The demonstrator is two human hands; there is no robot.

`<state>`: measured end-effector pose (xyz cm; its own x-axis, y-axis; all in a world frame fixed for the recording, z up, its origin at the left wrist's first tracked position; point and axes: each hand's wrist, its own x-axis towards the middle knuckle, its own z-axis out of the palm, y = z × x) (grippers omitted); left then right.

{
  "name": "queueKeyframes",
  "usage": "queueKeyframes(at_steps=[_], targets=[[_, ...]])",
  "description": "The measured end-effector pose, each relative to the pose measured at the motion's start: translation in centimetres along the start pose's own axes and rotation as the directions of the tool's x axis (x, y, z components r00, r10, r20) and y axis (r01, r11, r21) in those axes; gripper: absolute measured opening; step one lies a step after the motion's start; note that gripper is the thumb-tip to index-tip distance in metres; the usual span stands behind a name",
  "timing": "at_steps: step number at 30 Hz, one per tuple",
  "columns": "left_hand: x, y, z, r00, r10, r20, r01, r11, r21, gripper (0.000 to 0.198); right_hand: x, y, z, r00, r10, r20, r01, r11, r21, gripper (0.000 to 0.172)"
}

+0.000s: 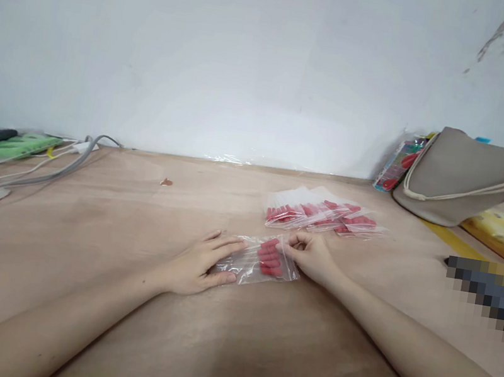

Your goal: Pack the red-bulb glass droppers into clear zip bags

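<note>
Bag [260, 262] seemingly pinched by right fingers [300, 239].

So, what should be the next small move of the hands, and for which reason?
Perhaps slide the right hand along the near-right edge of the plastic bag, pressing it: this hand pinches that edge, the left hand rests on the other end, and red pieces lie inside. Whether the bag is closed, I cannot tell.

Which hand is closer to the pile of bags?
Right: the right hand is just in front of the pile of bags; the left hand is farther away, front-left.
</note>
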<state>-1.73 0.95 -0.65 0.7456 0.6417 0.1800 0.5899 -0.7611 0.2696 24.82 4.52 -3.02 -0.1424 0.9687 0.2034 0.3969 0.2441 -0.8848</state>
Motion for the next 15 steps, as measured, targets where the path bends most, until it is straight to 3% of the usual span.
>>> queueKeyframes(at_steps=[7,11,15], targets=[[0.0,0.3,-0.3,1.000,-0.013,0.003,0.013,1.000,0.003,0.052,0.0,-0.8,-0.2,0.964,-0.029,0.265,-0.029,0.977,0.212,0.019],[-0.1,0.3,-0.2,1.000,-0.014,0.009,0.014,1.000,0.006,0.051,-0.2,-1.6,-0.5,0.944,-0.040,0.328,-0.024,0.982,0.188,0.015],[-0.1,0.1,-0.2,1.000,-0.011,0.025,0.011,1.000,0.007,0.052,-0.1,-1.2,-1.0,0.880,-0.151,0.451,0.091,0.984,0.152,0.014]])
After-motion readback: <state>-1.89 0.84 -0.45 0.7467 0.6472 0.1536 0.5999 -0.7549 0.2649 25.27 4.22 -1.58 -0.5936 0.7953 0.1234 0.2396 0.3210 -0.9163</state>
